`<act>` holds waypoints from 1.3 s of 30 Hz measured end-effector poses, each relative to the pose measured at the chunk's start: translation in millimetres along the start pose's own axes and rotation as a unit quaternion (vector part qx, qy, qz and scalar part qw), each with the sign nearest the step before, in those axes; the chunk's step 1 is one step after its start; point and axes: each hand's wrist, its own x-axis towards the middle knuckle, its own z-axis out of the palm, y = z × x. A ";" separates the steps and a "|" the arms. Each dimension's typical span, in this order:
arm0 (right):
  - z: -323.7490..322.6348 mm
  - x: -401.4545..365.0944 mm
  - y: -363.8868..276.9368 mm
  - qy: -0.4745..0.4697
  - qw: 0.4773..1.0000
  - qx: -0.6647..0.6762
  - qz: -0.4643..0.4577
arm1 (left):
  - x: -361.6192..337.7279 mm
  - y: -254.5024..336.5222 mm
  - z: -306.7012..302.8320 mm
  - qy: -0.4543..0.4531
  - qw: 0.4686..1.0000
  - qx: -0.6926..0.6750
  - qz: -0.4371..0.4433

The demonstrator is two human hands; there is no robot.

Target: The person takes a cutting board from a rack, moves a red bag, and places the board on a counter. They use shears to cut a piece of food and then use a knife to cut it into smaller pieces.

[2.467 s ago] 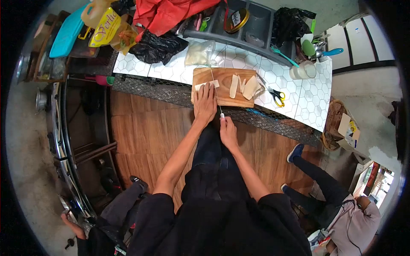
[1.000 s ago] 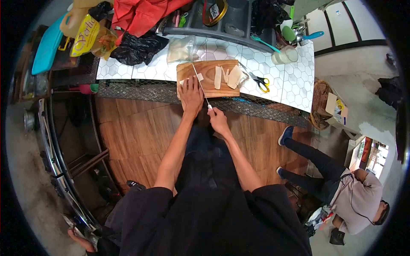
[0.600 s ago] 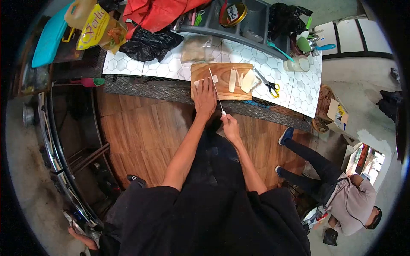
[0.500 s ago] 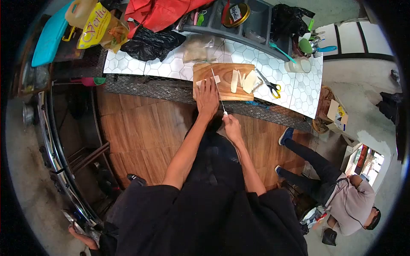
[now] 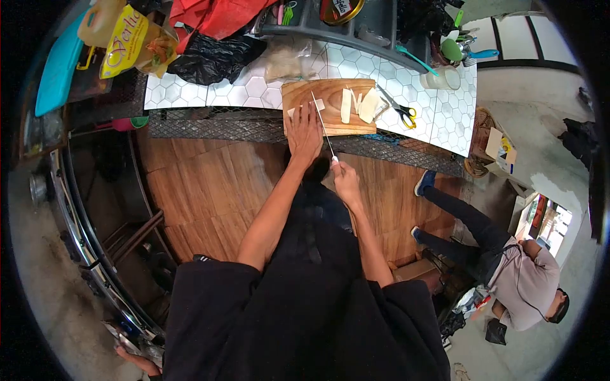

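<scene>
One flat left hand [image 5: 305,134]: fingers slightly spread, covering most of the strip [image 5: 320,103].
Right hand [image 5: 345,182]: curled round the knife [image 5: 324,127] handle, short of the board [image 5: 333,117].
Strip: on the board, long axis roughly left to right; left hand nearer.
Blade: points away, tip leaning left, across the strip's right end; contact unclear.
Counter [image 5: 451,95]: board at near edge; cut pieces [image 5: 367,106], then scissors [image 5: 405,115], to the right.
Room: wood floor [image 5: 190,184]; person [image 5: 527,279] well apart, right.

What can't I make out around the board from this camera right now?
All head view:
Pale piece: its extent, hidden by the left hand.
Knife: most of its handle, covered by the right hand.
Clear bag: exact contents, blurred by its plastic.
Grey tray: far side, cut off by the top edge.
</scene>
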 end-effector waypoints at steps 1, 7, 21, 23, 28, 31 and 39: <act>-0.9 -0.3 0.3 -0.003 1.000 -0.009 0.004 | -0.8 -1.3 1.7 0.000 1.000 0.000 0.000; -0.2 -0.5 0.9 0.004 1.000 -0.016 0.007 | 0.0 -2.7 7.6 -0.002 1.000 -0.014 -0.008; 4.2 -22.5 35.5 0.021 1.000 -0.006 -0.019 | -2.1 -1.5 3.9 -0.006 1.000 -0.020 -0.008; 3.4 -20.0 29.5 -0.005 1.000 0.005 0.025 | -2.0 0.3 6.8 0.001 1.000 -0.027 -0.012; -4.3 -9.8 3.8 0.002 1.000 0.003 0.014 | -2.1 -2.1 2.9 0.010 1.000 -0.018 0.002; -1.1 -5.5 13.8 0.015 1.000 0.005 -0.002 | -0.3 -2.1 -4.0 0.027 0.999 -0.012 0.016; 19.4 -9.5 20.2 0.032 0.999 0.026 -0.030 | 3.2 -29.0 -19.2 0.062 0.995 -0.053 0.050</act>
